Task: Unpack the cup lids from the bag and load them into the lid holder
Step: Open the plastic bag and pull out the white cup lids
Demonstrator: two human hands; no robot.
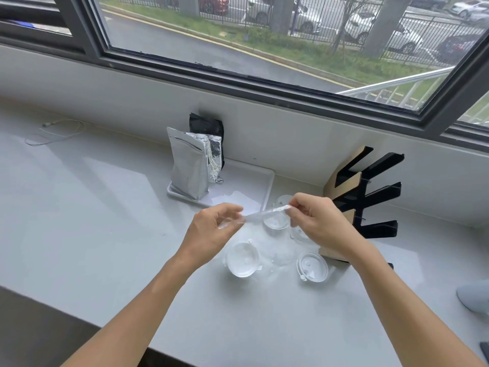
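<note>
A clear plastic bag (275, 247) lies crumpled on the grey counter, its top edge stretched taut between my hands. My left hand (211, 229) pinches the left end of that edge and my right hand (320, 221) pinches the right end. Several clear cup lids show inside or around the bag: a domed lid (242, 259) at the lower left, a flat lid (312, 267) at the lower right and another lid (275, 223) under the stretched edge. The black and tan lid holder (367, 197) stands just right of my right hand, its slots showing no lids.
A white tray (264, 186) behind the bag carries silver foil pouches (189, 165) and a black pouch (206, 125). A thin white cable (53, 131) lies at the far left of the counter. A grey object (473, 298) sits at the right edge. The window wall rises behind.
</note>
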